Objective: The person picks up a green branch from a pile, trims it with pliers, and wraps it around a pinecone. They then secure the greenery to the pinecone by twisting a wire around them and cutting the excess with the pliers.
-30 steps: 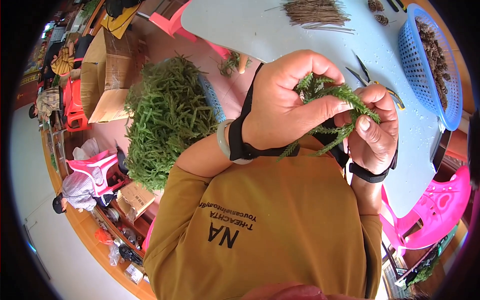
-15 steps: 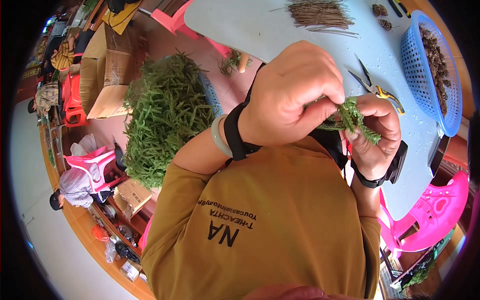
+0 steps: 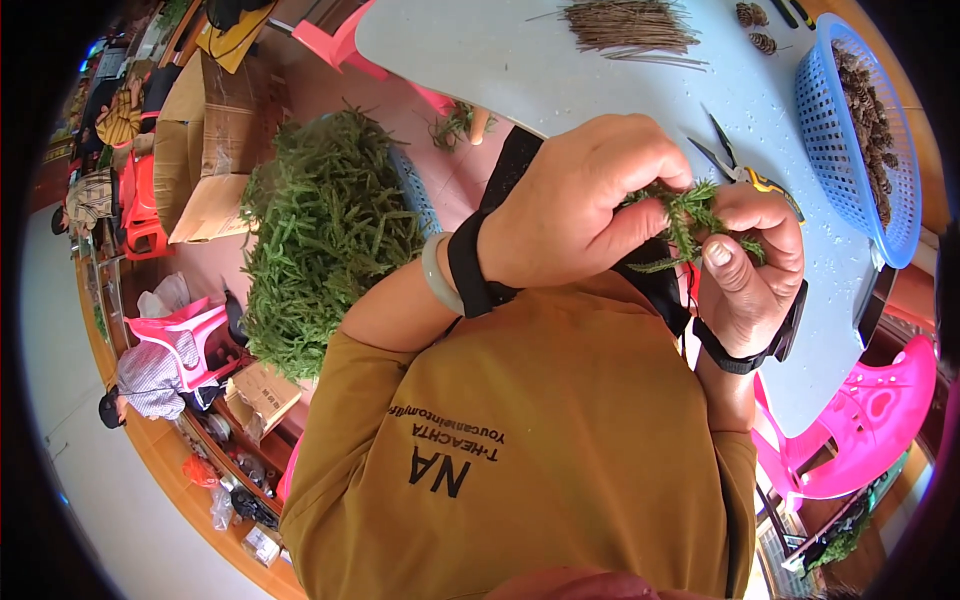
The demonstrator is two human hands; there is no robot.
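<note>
Left grip point(image 3: 585, 205), narrow, pinches a green sprig point(image 3: 690, 207); right grip point(image 3: 755, 270), also narrow, holds it between thumb and fingers

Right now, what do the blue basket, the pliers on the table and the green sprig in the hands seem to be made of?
Blue basket: likely moulded plastic, smooth with a slight sheen, its wall evenly perforated. Pliers: probably metal, the slim jaws dark; yellow-and-black handles look plastic- or rubber-coated. Green sprig: matte, needle-leaved, real plant or plastic imitation; I cannot tell.
</note>
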